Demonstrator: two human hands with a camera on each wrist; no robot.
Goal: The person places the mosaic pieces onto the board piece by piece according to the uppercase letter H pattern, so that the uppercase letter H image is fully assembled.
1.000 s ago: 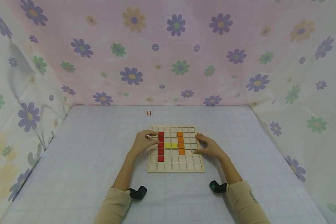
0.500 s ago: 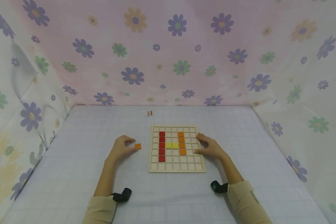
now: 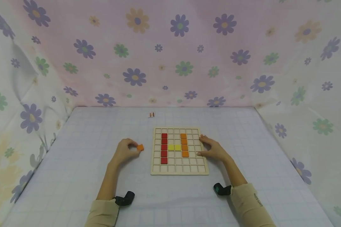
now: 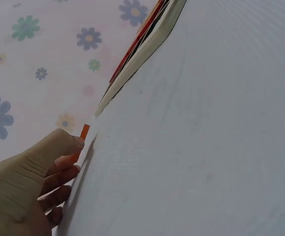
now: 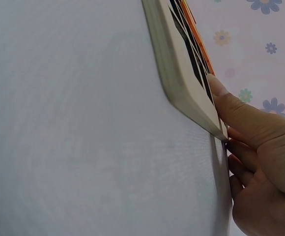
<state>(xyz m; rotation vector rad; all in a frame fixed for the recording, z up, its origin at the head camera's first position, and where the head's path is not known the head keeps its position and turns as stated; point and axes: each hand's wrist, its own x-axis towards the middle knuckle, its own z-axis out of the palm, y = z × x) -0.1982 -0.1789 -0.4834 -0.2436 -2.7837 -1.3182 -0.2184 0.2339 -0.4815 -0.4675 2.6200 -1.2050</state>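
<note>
A wooden grid board (image 3: 179,169) lies flat on the table. It carries a column of several red tiles (image 3: 164,147), two yellow tiles (image 3: 174,147) beside it, and a column of several orange tiles (image 3: 184,141). Left of the board, my left hand (image 3: 123,152) pinches a loose orange square tile (image 3: 140,147) between thumb and fingertips. The left wrist view shows that tile (image 4: 85,132) edge-on above the table, apart from the board. My right hand (image 3: 215,149) grips the board's right edge; in the right wrist view its thumb (image 5: 221,91) lies over the rim.
A small printed card (image 3: 152,114) lies near the back of the cloth-covered table (image 3: 74,157). Flower-patterned curtains (image 3: 184,47) enclose the back and sides. A black wrist camera (image 3: 125,198) sits on the left forearm and another camera (image 3: 222,189) on the right.
My left hand has moved left from the red column to beside the board, and an orange tile now shows in it. That tile has turned slightly. The right hand stays put.
</note>
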